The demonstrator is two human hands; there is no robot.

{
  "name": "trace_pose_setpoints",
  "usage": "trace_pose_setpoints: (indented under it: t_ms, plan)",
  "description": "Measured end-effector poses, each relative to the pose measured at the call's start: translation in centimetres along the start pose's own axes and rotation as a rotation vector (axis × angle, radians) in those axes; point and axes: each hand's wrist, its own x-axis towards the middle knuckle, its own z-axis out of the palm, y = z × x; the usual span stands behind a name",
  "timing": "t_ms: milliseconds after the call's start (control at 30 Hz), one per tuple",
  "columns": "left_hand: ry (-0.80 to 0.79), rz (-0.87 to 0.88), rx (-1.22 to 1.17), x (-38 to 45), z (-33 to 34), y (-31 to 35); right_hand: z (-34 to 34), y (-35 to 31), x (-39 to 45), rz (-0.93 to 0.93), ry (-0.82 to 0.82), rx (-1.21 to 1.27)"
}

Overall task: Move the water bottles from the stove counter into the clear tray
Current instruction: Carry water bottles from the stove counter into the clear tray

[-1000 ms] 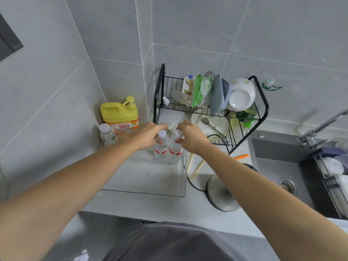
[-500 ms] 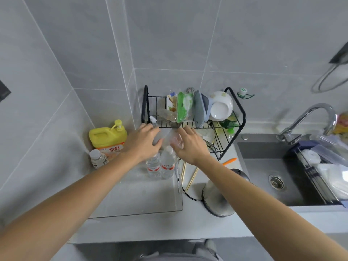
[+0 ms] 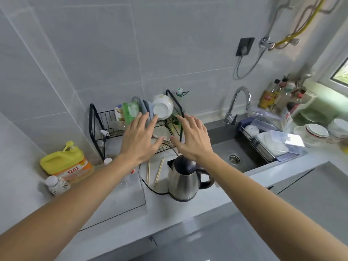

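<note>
Both hands lifted off the bottles now: left hand (image 3: 139,140) and right hand (image 3: 192,138) spread wide, empty, above the tray (image 3: 131,196); one bottle cap (image 3: 107,160) visible.

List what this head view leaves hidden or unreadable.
- Clear plastic tray: the left forearm covers most of it; the bottles inside cannot be counted.
- White bottle cap at the tray's far edge: its body is hidden behind that forearm.
- Sauce bottles at far right: blurred, labels unreadable.
</note>
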Motion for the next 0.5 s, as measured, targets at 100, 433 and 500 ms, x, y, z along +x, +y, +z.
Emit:
trace_pose_setpoints:
  t_ms: [100, 433, 500]
  plan:
    - [0.007, 0.073, -0.057, 0.8, 0.2, 7.1, -4.0, 5.1, -3.9, 0.079, 0.020, -0.026]
    - [-0.022, 0.416, -0.191, 1.2, 1.6, 37.5, -20.7, 26.3, -22.7, 0.454, 0.129, -0.170]
    - [-0.024, 0.494, -0.210, 1.3, 1.9, 42.8, -23.6, 29.2, -26.4, 0.534, 0.152, -0.205]
